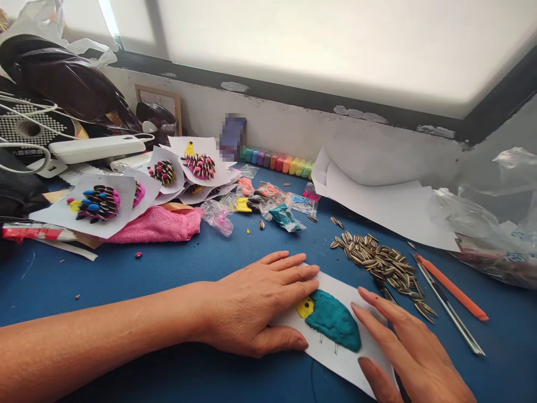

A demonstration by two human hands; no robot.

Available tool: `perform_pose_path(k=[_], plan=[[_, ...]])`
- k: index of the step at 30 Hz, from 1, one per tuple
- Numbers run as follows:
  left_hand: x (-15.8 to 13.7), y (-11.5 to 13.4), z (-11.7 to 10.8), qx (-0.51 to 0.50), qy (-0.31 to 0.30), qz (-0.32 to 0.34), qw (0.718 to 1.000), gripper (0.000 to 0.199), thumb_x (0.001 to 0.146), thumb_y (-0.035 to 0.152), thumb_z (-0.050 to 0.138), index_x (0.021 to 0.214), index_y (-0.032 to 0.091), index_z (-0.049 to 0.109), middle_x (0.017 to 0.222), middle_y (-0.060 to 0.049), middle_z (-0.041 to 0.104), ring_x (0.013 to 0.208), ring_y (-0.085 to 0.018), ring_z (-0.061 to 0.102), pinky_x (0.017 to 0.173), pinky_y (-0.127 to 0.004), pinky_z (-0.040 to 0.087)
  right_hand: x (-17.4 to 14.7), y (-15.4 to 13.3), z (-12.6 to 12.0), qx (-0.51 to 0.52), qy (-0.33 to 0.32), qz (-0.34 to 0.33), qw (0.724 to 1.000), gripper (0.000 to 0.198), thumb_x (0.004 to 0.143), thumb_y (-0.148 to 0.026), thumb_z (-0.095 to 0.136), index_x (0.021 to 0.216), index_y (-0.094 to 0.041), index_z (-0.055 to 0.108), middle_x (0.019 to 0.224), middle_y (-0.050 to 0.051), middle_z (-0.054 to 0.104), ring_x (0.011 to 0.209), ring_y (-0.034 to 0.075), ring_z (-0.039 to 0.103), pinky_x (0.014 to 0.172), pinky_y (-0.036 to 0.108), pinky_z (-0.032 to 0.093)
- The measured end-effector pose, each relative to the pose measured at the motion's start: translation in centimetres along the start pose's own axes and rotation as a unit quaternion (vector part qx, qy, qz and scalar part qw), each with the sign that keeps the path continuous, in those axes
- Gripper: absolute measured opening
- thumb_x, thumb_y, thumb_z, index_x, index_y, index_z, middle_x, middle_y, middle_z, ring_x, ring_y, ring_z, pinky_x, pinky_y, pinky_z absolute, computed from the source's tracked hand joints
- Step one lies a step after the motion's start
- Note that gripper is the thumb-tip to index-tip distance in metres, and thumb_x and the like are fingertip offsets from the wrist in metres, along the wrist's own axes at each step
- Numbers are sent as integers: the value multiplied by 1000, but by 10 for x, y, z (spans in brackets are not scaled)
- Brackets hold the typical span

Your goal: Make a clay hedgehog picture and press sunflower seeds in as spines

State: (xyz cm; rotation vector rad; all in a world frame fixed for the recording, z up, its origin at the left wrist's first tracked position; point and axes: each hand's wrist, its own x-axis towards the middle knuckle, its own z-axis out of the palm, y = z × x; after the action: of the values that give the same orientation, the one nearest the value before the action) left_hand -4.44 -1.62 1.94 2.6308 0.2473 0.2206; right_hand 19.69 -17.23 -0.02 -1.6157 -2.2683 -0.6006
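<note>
A white sheet of paper point(331, 366) lies on the blue table in front of me. Pressed onto it is a flat teal clay body point(334, 320), with a yellow clay head point(305, 307) bearing a dark eye at its left end. Two thin legs are drawn below the body. My left hand point(268, 305) rests flat over the paper's left part, fingers stretched out, partly hiding the yellow clay. My right hand point(413, 352) is at the paper's right side with fingers apart, near the teal clay, holding nothing.
Striped sunflower seeds point(380, 258) are heaped behind the paper. An orange tool point(455, 288) and a pen point(451, 308) lie to the right. Opened clay packets point(268, 201), a pink cloth point(159, 225), seed-covered clay figures point(100, 202), blank sheets point(386, 207) and a clay row point(279, 162) stand farther back.
</note>
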Motion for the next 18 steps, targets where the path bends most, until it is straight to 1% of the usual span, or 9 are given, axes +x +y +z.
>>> perform_pose_path(k=[3, 8, 10, 12, 15, 16, 18], plan=[[-1, 0, 1, -6, 11, 3, 1000, 69, 93, 52, 56, 150, 15, 40, 157, -13, 34, 149, -33, 22, 122, -52, 19, 0, 2, 1, -14, -13, -21, 1000, 46, 94, -40, 50, 132, -16, 60, 143, 13, 55, 127, 28, 56, 95, 38, 53], [0, -1, 2, -10, 14, 5, 1000, 70, 93, 52, 56, 150, 14, 40, 157, -13, 33, 149, -33, 22, 122, -53, 20, 0, 3, 0, 4, -16, -20, 1000, 45, 93, -40, 50, 131, -18, 61, 145, 13, 53, 130, 28, 54, 98, 40, 53], [0, 0, 2, -8, 8, 1, 1000, 71, 93, 53, 56, 150, 14, 39, 157, -13, 33, 149, -33, 22, 123, -52, 19, 2, 2, -4, 9, -12, 2, 1000, 43, 95, -41, 48, 131, -21, 61, 146, 11, 52, 130, 28, 55, 97, 41, 54], [0, 0, 1, -7, 5, -2, 1000, 71, 93, 53, 55, 150, 14, 39, 158, -12, 33, 149, -33, 22, 123, -52, 19, 4, 2, -9, 3, -7, 44, 999, 44, 99, -40, 41, 136, -24, 58, 148, 7, 51, 132, 28, 53, 94, 42, 56], [0, 0, 1, -12, 16, 2, 1000, 70, 93, 54, 55, 149, 16, 40, 157, -12, 35, 149, -33, 23, 122, -52, 19, 11, 2, -15, -15, -2, 93, 996, 45, 100, -40, 37, 141, -29, 53, 150, 2, 49, 134, 28, 51, 90, 43, 59], [0, 0, 2, -13, 19, 4, 1000, 70, 93, 54, 55, 149, 16, 40, 157, -13, 35, 149, -33, 24, 122, -53, 20, 14, 2, -15, -15, -3, 98, 995, 44, 100, -40, 37, 139, -31, 55, 150, 1, 50, 134, 28, 51, 90, 43, 60], [0, 0, 2, -12, 20, 5, 1000, 71, 93, 54, 54, 150, 14, 40, 157, -14, 34, 148, -34, 24, 122, -54, 20, 21, 3, -12, -2, -7, 88, 996, 41, 100, -38, 40, 134, -31, 60, 146, 1, 54, 131, 26, 54, 92, 41, 59]])
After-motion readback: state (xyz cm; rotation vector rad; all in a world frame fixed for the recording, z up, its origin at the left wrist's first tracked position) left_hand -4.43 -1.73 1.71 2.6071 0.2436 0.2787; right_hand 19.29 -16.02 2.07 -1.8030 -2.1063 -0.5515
